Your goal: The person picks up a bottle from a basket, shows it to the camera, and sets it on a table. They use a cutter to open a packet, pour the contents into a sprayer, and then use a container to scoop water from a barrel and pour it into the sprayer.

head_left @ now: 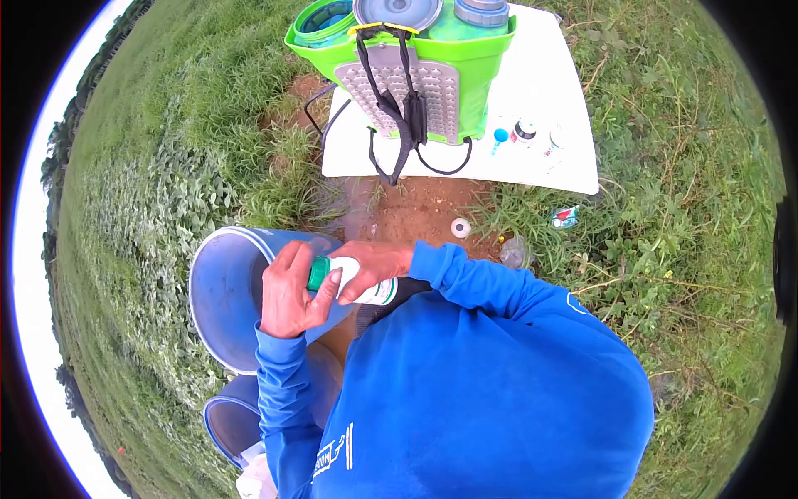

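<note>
Far side from me, a bright green backpack tank (438,79) stands on a white table (544,71), black straps (404,137) dangling down its grey studded back! Just right of it, I spot a blue scoop (499,136) and a small bottle (524,131) with a dark label. Nearer, down on the reddish soil (416,206), there's a white disc (460,228) with a dark centre; right of that, crumpled clear plastic (514,253) and a colourful packet (565,218) in the grass (690,166). Over on my left, a big blue barrel (218,291) gapes open, a second barrel (229,420) nearer, something pale (257,476) by its rim! Leafy plants (183,191) spread farther left.
</note>
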A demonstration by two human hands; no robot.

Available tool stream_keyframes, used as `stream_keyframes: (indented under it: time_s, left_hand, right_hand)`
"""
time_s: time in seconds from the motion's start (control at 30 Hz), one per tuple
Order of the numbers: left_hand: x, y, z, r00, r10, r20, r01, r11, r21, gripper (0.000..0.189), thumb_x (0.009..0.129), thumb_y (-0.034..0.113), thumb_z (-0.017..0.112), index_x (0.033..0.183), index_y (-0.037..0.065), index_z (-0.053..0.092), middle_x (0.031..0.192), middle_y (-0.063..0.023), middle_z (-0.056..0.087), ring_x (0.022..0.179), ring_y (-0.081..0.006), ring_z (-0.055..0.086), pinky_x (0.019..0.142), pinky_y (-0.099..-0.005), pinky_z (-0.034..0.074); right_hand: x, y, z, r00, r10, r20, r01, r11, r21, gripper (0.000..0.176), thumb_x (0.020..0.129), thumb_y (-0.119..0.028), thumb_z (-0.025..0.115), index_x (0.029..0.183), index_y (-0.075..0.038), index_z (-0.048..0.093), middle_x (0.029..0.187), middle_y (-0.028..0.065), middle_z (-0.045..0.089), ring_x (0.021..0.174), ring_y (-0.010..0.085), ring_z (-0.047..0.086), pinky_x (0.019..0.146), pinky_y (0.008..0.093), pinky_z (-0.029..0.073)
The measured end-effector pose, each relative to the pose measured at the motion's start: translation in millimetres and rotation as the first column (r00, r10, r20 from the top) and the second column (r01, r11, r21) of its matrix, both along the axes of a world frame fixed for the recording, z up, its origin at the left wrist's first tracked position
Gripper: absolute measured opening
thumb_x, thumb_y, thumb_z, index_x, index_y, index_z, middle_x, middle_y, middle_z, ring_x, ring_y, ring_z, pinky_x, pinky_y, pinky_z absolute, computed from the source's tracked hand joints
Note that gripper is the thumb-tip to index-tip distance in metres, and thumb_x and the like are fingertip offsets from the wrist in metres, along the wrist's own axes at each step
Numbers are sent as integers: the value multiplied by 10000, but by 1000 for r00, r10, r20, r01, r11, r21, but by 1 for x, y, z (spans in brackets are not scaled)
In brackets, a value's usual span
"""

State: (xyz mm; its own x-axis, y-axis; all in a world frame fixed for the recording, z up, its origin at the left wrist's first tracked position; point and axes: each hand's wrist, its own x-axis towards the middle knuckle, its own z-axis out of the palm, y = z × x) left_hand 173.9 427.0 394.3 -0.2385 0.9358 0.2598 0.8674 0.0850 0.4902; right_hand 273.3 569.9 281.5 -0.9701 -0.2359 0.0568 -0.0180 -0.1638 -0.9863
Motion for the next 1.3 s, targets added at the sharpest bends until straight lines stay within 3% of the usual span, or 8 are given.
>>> stream_keyframes:
  time_s: [0.13,0.3,0.5,0.7,1.03,1.1,1.2,1.3]
  left_hand:
    - [-2,-15,-12,970,-228,-79,238,959,153,401,777,338,684,969,-7,618,828,-182,591,694,-355,596,588,-434,482]
    - [2,-12,-6,973,-158,-166,180,975,131,307,775,309,672,791,13,594,620,-133,514,501,-324,535,462,-422,410]
    - [3,-8,-14,955,201,-217,-229,967,-110,375,892,341,597,692,41,494,548,-189,535,516,-410,570,466,-474,440]
    - [-2,-14,-19,867,325,-378,-437,861,-259,396,873,369,601,662,34,576,572,-239,587,570,-441,616,528,-523,496]
    - [-43,-33,-13,893,-432,125,449,853,-267,359,865,357,588,760,14,604,623,-204,600,555,-370,588,484,-456,455]
    - [-49,-37,-21,808,-439,393,529,834,-155,376,879,370,576,756,15,592,609,-176,593,516,-325,572,449,-420,428]
    - [-62,-49,-58,410,166,897,388,858,-336,405,909,398,544,774,20,598,580,-110,562,450,-211,490,416,-328,367]
    - [-47,-50,-99,-410,238,881,181,968,-177,396,907,409,547,872,21,616,598,-106,567,457,-160,446,429,-283,356]
  right_hand:
    - [7,3,11,875,455,163,-371,849,-375,348,730,-247,766,944,-7,632,775,91,672,650,175,674,572,294,546]
    - [6,-4,3,884,451,124,-379,846,-375,362,762,-254,774,978,1,634,759,97,664,641,199,678,555,313,541]
    - [5,-23,0,910,-356,-214,405,875,266,580,616,-357,830,1030,-2,634,822,187,703,773,334,699,701,428,549]
    - [7,-33,-5,930,-361,-67,339,773,536,619,580,-421,810,1025,-26,637,802,212,692,778,382,685,704,450,541]
    - [19,-44,10,959,-148,-240,246,853,460,496,605,-293,822,996,-64,621,830,138,698,767,325,688,678,412,543]
    - [23,-50,12,951,-171,-259,257,901,350,509,617,-267,830,1023,-60,603,863,130,695,782,300,691,683,393,544]
    - [32,-56,4,935,-302,-183,346,890,297,522,651,-299,847,1040,-57,598,905,130,693,829,280,687,719,387,535]
    - [39,-60,-13,849,-472,-238,521,825,220,570,648,-272,846,1101,-48,583,903,89,695,805,220,683,703,358,541]
